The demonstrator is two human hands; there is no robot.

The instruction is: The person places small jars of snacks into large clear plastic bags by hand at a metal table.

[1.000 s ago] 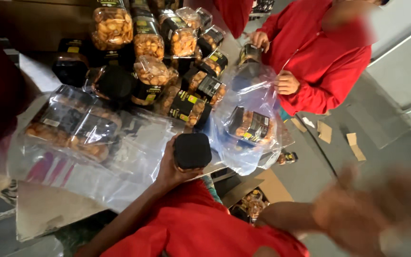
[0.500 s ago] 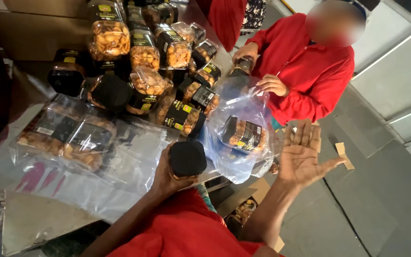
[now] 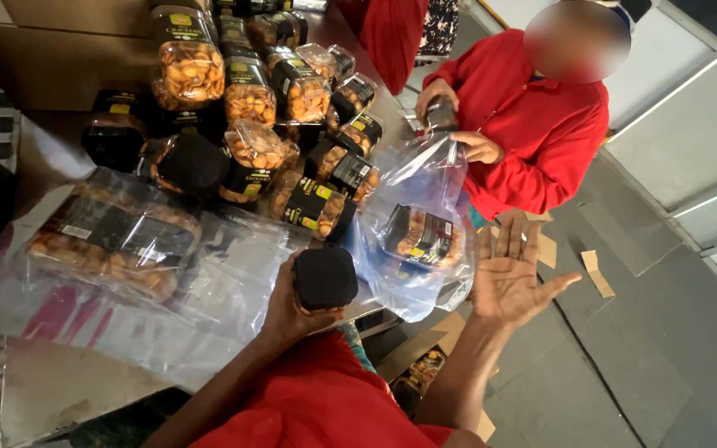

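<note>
Jar (image 3: 325, 280) with black lid sits clenched in my left hand (image 3: 292, 303); right hand (image 3: 512, 278), empty, spreads beyond it, past clear bag (image 3: 421, 241). Best kept upright.

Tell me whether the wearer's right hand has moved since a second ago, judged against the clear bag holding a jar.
Yes. The right hand, earlier blurred low and right of the clear bag, now sits higher, open-palmed, close beside the bag's right edge.
</note>
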